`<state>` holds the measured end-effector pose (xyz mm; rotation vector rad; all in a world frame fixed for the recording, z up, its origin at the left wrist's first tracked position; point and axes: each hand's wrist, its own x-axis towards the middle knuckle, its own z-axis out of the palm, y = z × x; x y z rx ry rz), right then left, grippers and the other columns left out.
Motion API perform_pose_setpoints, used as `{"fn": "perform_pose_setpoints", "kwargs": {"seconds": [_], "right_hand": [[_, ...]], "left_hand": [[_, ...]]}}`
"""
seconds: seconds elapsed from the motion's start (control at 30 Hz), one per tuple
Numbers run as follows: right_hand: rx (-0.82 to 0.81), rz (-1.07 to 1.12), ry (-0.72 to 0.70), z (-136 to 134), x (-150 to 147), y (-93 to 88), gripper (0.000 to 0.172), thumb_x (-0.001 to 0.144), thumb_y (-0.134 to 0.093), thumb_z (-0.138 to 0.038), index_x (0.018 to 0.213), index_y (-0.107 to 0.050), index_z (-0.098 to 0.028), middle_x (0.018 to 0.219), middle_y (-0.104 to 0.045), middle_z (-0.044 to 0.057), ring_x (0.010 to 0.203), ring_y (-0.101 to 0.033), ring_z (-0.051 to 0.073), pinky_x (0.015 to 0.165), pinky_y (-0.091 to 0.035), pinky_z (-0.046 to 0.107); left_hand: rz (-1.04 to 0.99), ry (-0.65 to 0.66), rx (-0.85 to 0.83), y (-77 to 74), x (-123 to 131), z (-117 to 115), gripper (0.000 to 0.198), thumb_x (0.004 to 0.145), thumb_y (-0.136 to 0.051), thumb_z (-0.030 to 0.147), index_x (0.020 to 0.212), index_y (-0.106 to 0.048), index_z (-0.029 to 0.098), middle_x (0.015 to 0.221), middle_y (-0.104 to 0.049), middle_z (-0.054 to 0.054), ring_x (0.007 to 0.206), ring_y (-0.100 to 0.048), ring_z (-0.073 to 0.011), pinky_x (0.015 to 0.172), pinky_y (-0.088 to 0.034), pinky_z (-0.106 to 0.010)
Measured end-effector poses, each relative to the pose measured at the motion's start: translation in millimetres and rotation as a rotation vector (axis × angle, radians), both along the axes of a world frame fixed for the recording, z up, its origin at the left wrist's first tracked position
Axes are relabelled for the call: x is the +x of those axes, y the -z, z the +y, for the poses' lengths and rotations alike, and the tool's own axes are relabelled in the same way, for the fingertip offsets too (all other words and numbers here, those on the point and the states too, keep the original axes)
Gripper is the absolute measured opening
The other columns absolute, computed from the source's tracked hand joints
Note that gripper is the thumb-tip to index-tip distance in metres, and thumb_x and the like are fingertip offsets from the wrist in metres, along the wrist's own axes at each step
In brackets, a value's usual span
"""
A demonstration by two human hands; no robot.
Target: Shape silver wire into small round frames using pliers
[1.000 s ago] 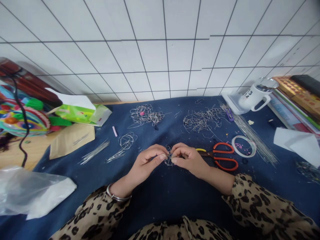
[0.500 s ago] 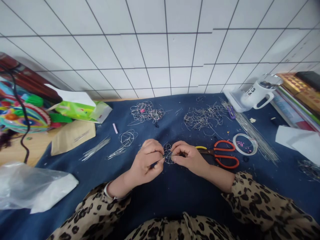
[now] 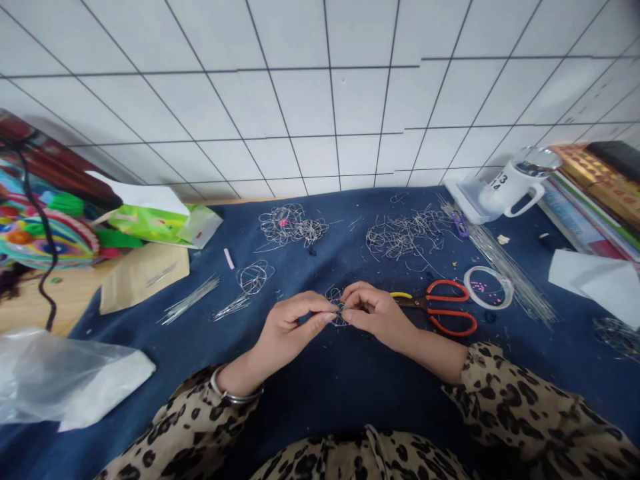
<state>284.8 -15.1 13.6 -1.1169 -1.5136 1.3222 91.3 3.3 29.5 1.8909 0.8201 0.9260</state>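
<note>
Close together above the dark blue cloth, my left hand [image 3: 296, 327] and my right hand [image 3: 377, 315] pinch a small piece of looped silver wire [image 3: 334, 293]. Thumb and forefinger of each hand meet at the wire, and their tips nearly touch. Most of the wire piece is hidden by the fingers; loops of it show above and below them. Just beyond my right hand lie scissors with orange handles [image 3: 453, 320], their blades partly hidden. A yellow-handled tool [image 3: 401, 295] shows beside the blades.
Tangled wire heaps lie behind, one at left [image 3: 293, 225] and one at right [image 3: 405, 233]. Straight wires [image 3: 191, 299] lie at left. A clear ring-shaped dish [image 3: 489, 288] holds pink beads. A white mug [image 3: 523, 183] stands back right. A plastic bag [image 3: 75, 373] sits front left.
My left hand has turned and its fingers have straightened into a pinch nearer my right fingertips. My right hand has hardly moved. The view has shifted slightly.
</note>
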Motion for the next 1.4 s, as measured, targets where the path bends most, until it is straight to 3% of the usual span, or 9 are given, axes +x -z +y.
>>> {"fn": "perform_pose_setpoints", "kwargs": {"seconds": [0.2, 0.4, 0.57, 0.73, 1.1, 1.4], "right_hand": [[0.030, -0.025, 0.002, -0.5, -1.3, 0.0, 0.004, 0.073, -0.061, -0.017, 0.070, -0.058, -0.017, 0.093, -0.055, 0.003, 0.087, -0.052, 0.014, 0.076, -0.043, 0.028], [0.057, -0.045, 0.003, -0.4, -2.0, -0.7, 0.004, 0.074, -0.061, -0.018, 0.071, -0.058, -0.017, 0.093, -0.055, 0.004, 0.089, -0.052, 0.014, 0.078, -0.042, 0.029], [0.091, -0.053, -0.007, -0.4, -2.8, 0.2, 0.005, 0.074, -0.060, -0.017, 0.071, -0.057, -0.018, 0.092, -0.055, 0.003, 0.090, -0.052, 0.014, 0.081, -0.041, 0.029], [0.067, -0.021, -0.024, -0.5, -2.7, 0.1, 0.005, 0.075, -0.060, -0.018, 0.071, -0.056, -0.018, 0.093, -0.054, 0.003, 0.089, -0.053, 0.014, 0.079, -0.042, 0.029], [0.020, 0.017, -0.027, -0.1, -3.3, 0.5, 0.005, 0.076, -0.059, -0.021, 0.072, -0.057, -0.018, 0.092, -0.054, 0.003, 0.082, -0.053, 0.013, 0.077, -0.042, 0.028], [0.010, -0.015, -0.035, 0.7, -2.2, 2.6, 0.009, 0.078, -0.057, -0.019, 0.081, -0.065, -0.020, 0.093, -0.056, 0.002, 0.081, -0.054, 0.012, 0.073, -0.043, 0.026]], "left_hand": [[0.078, 0.006, 0.267, -1.7, -0.8, 3.2, 0.018, 0.076, -0.058, 0.006, 0.090, -0.063, 0.017, 0.075, -0.062, -0.005, 0.071, -0.057, -0.0150, 0.066, -0.048, -0.030], [0.264, 0.065, 0.548, -10.0, -8.0, 5.8, 0.024, 0.077, -0.055, 0.003, 0.095, -0.060, 0.017, 0.081, -0.061, -0.005, 0.076, -0.056, -0.0154, 0.072, -0.047, -0.033], [0.486, 0.116, 0.684, -21.9, -9.0, 2.7, 0.020, 0.080, -0.051, 0.005, 0.097, -0.059, 0.013, 0.080, -0.060, -0.007, 0.076, -0.054, -0.0168, 0.074, -0.046, -0.036], [0.542, 0.183, 0.681, -27.9, -8.0, 2.4, 0.016, 0.083, -0.049, 0.008, 0.091, -0.061, 0.014, 0.080, -0.060, -0.007, 0.076, -0.054, -0.0176, 0.073, -0.046, -0.036], [0.435, 0.133, 0.459, -22.1, -17.3, 9.8, 0.019, 0.082, -0.048, 0.009, 0.095, -0.060, 0.016, 0.085, -0.061, -0.008, 0.081, -0.056, -0.0177, 0.071, -0.047, -0.031], [0.411, 0.136, 0.438, -22.4, -17.0, 10.0, 0.017, 0.082, -0.048, 0.009, 0.091, -0.060, 0.016, 0.085, -0.061, -0.007, 0.079, -0.057, -0.0159, 0.069, -0.047, -0.028]]}}
